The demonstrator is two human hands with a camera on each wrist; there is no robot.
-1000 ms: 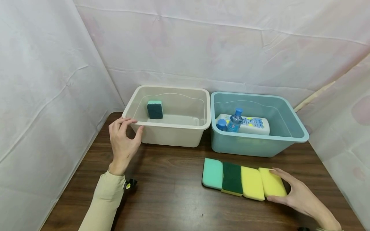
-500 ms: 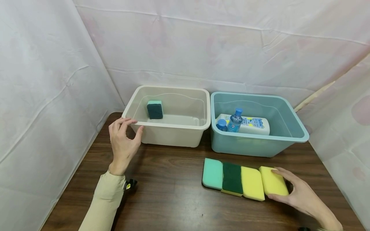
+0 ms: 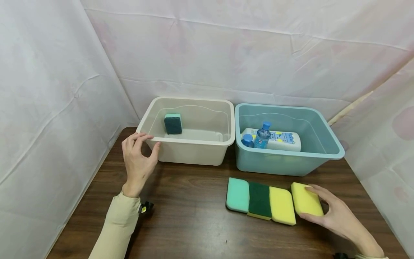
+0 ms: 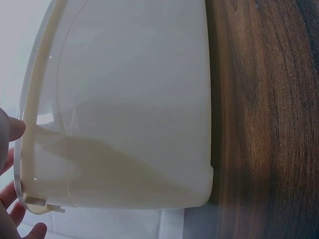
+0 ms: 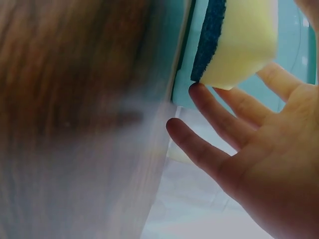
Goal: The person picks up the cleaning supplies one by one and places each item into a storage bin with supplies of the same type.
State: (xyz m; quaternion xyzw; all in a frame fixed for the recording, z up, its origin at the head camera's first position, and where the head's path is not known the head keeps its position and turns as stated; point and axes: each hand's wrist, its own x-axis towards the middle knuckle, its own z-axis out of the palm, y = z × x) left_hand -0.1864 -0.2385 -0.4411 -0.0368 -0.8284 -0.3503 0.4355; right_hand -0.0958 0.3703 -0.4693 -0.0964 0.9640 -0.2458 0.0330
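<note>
My right hand [image 3: 337,214] pinches a yellow sponge [image 3: 305,199] between thumb and fingers, at the right end of a sponge row. In the right wrist view this sponge [image 5: 246,42] is raised off the table, its dark scouring layer facing down. The row beside it holds a mint-green sponge [image 3: 238,195], one with its dark green side up [image 3: 260,199] and another yellow one [image 3: 282,205]. My left hand [image 3: 139,162] grips the front left corner of a beige bin [image 3: 192,153], fingers over the rim and thumb on the front. In this bin a dark-and-mint sponge [image 3: 173,124] stands on edge.
A blue bin [image 3: 270,163] stands right of the beige one. It holds a white bottle [image 3: 284,142] lying down and two blue-capped bottles, one of them a clear bottle [image 3: 262,136]. Pale curtains [image 3: 207,54] surround the dark wooden table [image 3: 194,223].
The right hand has taken the end yellow sponge slightly up and away, opening a gap from the row. My left hand has stayed at the beige bin's corner.
</note>
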